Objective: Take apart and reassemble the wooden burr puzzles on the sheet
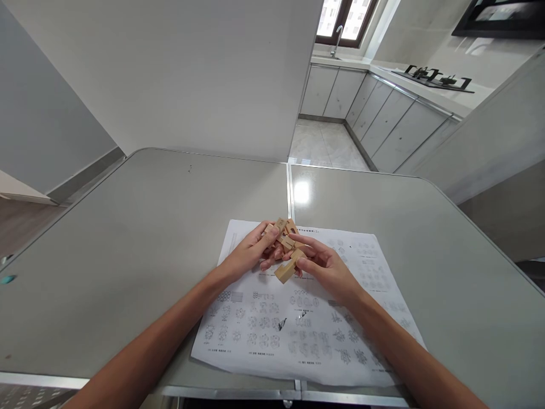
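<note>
My left hand [264,244] is closed around several interlocked wooden puzzle pieces [287,241], its thumb pressed on top of them. Between the thumb and fingers of my right hand [319,260] is a single notched wooden puzzle piece [290,267], tilted, its free end toward me. That piece is close below the joined pieces; whether they touch I cannot tell. Under both hands lies a large printed sheet [264,366] with rows of small diagrams. Fingers hide part of the joined pieces.
The grey table [140,255] has a metal seam [290,190] running away from me. A small teal object [7,279] is at the far left edge. Beyond the table stand a white wall [191,74] and a kitchen counter with a gas stove [434,78].
</note>
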Demonstrator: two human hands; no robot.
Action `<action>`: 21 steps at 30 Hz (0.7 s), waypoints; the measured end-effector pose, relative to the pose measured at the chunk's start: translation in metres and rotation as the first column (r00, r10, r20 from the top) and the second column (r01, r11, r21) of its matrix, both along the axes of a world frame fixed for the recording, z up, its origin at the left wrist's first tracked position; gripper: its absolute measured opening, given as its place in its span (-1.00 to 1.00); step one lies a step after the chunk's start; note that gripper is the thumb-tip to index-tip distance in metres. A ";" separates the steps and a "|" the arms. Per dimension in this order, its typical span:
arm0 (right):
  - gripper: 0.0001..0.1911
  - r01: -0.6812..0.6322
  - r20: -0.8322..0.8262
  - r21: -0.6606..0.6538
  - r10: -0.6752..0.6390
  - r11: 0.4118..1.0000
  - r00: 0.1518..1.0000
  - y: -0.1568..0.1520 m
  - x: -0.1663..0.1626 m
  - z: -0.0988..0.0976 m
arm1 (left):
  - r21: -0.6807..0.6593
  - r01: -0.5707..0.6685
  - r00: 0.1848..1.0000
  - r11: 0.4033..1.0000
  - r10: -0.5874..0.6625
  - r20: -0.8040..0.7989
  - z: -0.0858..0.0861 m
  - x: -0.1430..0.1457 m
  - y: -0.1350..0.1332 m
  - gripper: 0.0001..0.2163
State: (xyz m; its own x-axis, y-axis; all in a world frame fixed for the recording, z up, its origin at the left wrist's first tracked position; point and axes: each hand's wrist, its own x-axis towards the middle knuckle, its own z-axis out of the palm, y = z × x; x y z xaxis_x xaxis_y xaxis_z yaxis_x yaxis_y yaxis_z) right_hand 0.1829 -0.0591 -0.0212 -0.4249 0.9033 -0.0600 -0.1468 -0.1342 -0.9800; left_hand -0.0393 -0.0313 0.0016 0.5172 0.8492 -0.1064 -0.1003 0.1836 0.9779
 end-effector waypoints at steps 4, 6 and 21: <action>-0.61 0.074 -0.067 -0.003 -0.074 0.997 0.995 0.003 0.001 -0.001 | 0.024 -0.024 0.999 0.999 0.025 -0.035 0.000 0.002 0.001 -0.61; -0.65 0.121 -0.120 -0.019 -0.123 0.992 0.985 0.004 0.001 0.000 | 0.037 -0.007 0.999 0.999 0.009 -0.046 0.000 0.002 0.001 -0.60; -0.68 0.215 -0.119 -0.003 -0.214 0.977 0.969 0.008 0.004 0.001 | 0.038 0.040 0.994 0.998 -0.036 -0.099 -0.001 0.002 0.000 -0.63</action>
State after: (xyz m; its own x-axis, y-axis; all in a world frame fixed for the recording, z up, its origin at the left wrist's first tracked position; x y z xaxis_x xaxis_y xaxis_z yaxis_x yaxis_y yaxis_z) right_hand 0.1873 -0.0511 -0.0200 -0.2244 0.9744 -0.0118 -0.2860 -0.0775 -0.9551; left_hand -0.0375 -0.0318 0.0005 0.5379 0.8338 -0.1243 0.0029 0.1457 0.9893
